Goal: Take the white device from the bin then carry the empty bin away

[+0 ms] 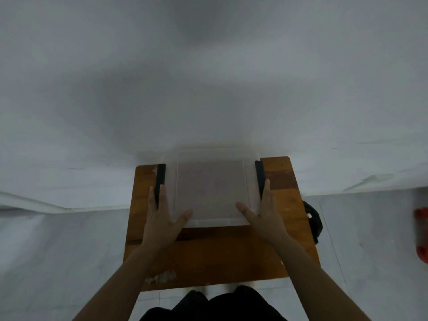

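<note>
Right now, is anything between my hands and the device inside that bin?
Yes. The translucent lid covers the bin, held by black latches on both sides. The left hand and right hand rest on it at the latches. No white device can be made out through the lid.

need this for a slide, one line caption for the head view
Both hands, left and right, placed on the sides of a translucent bin on a wooden table.

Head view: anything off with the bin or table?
The translucent plastic bin with black side clips sits square on the brown wooden table, a hand on each side. Only oddity: pale chipped patches at the table's near edge.
</note>
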{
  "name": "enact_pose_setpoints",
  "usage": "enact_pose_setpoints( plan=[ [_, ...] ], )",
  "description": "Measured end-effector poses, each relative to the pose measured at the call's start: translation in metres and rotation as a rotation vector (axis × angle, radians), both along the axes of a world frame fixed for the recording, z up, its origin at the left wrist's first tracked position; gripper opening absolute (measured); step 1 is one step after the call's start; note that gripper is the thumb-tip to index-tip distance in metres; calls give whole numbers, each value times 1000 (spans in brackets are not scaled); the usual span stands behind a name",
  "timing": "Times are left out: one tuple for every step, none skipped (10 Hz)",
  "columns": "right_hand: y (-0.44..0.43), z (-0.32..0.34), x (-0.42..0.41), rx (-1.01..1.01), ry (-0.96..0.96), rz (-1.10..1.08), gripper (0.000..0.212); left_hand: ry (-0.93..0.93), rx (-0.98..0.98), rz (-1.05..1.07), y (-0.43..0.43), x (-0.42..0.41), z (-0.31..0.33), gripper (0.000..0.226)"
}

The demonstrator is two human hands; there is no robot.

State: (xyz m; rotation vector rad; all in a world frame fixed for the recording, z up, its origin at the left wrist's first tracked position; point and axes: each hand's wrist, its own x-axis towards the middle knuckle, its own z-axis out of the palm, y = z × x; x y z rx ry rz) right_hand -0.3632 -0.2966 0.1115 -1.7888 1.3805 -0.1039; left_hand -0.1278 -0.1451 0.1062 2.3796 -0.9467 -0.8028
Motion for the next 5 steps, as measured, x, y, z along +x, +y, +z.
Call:
enact_pose_setpoints(
  plan=[
    [-20, 1, 6, -1, -4, 32, 119, -23, -4, 17, -12, 2, 2, 114],
    [-28, 3, 8, 9, 8, 48, 118, -51, 21, 4, -15, 4, 4, 114],
    [-30, 3, 7, 2, 31, 53, 118, -57, 35, -9, -13, 5, 2, 114],
    [-25, 5, 7, 6, 71, 82, 118, -70, 33, -6, -13, 6, 5, 115],
    [-47, 11, 4, -10, 133, 141, 113, -68, 47, -9, -14, 2, 5, 115]
  ],
)
